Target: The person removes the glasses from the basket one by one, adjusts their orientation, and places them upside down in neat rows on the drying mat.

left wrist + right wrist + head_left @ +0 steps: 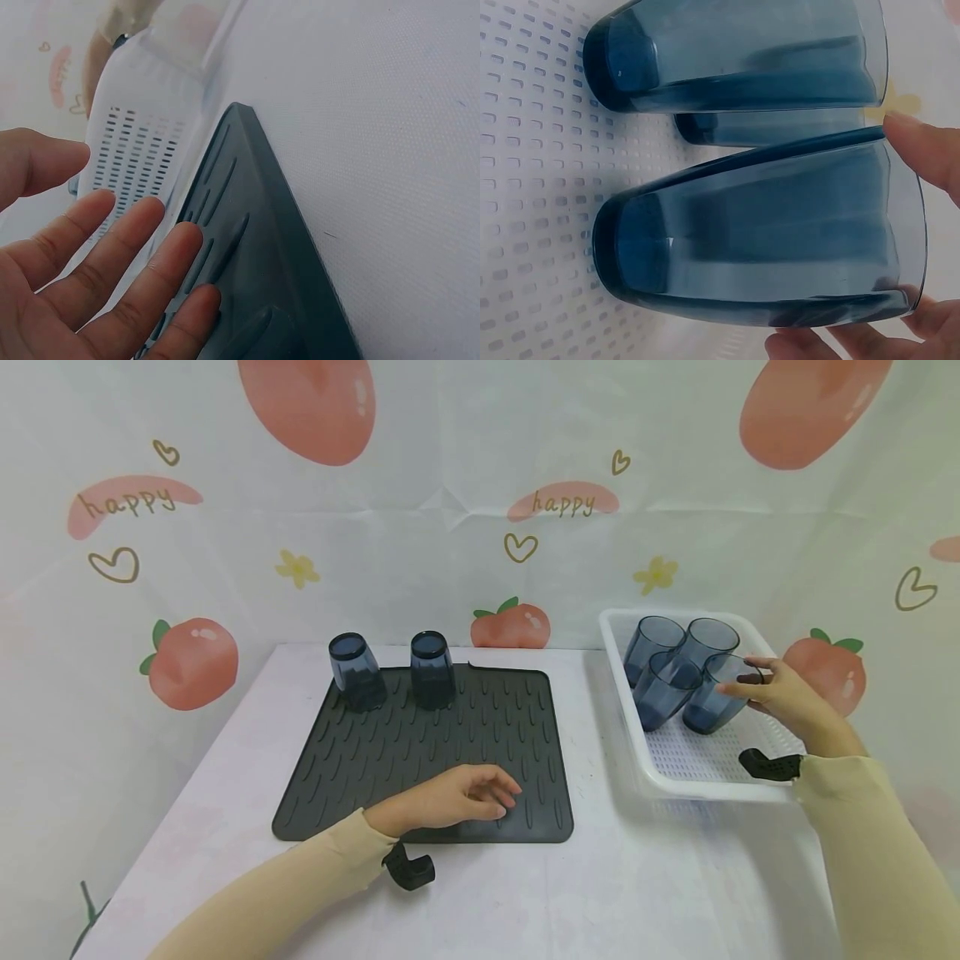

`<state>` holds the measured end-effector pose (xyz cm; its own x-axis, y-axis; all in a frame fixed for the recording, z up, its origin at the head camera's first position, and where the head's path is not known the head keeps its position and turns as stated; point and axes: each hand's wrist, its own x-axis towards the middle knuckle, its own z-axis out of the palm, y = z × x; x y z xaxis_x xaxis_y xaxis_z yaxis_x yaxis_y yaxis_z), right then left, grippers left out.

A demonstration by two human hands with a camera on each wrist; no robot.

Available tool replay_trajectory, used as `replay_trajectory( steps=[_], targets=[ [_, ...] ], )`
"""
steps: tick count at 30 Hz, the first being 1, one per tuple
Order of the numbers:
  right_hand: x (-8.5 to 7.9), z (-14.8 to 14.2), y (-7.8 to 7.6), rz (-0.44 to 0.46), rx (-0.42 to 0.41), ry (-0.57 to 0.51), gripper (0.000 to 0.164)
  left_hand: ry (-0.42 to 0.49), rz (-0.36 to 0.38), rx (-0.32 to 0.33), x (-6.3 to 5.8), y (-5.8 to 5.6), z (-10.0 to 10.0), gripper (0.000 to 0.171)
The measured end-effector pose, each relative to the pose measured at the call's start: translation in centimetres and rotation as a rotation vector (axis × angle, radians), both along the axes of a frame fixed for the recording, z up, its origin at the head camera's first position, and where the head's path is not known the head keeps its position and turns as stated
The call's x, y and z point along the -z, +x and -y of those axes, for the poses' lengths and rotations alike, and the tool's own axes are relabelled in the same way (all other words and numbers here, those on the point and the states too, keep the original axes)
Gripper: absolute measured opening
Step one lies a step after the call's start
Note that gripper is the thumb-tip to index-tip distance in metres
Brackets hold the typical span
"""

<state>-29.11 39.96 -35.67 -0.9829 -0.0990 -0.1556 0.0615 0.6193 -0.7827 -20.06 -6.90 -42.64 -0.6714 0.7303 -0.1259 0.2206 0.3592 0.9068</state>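
My right hand reaches into the white basket and grips a blue drinking glass near its rim. In the right wrist view the thumb lies at one side of this glass and the fingers at the other; its base is close to the perforated basket floor. Three more blue glasses stand upright beside it. Over the front right part of the dark drying mat hovers my left hand, fingers loosely bent and nothing held, as the left wrist view also shows.
Two blue glasses, one at the mat's back left corner and another to its right, stand upside down. A white table carries mat and basket. Behind it hangs a cloth printed with peaches.
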Motion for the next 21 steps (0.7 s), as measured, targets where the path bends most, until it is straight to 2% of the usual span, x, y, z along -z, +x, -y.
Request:
replay_trajectory(
  steps=[8,21],
  targets=[
    [0.2,-0.1,0.0,0.022,-0.002,0.011,0.094,0.003,-0.004,0.009,0.0,-0.1,0.0,0.032],
    [0.9,-0.6,-1.1,0.025,-0.015,0.035,0.101,-0.001,0.005,0.001,-0.2,0.0,0.0,0.031]
  ],
)
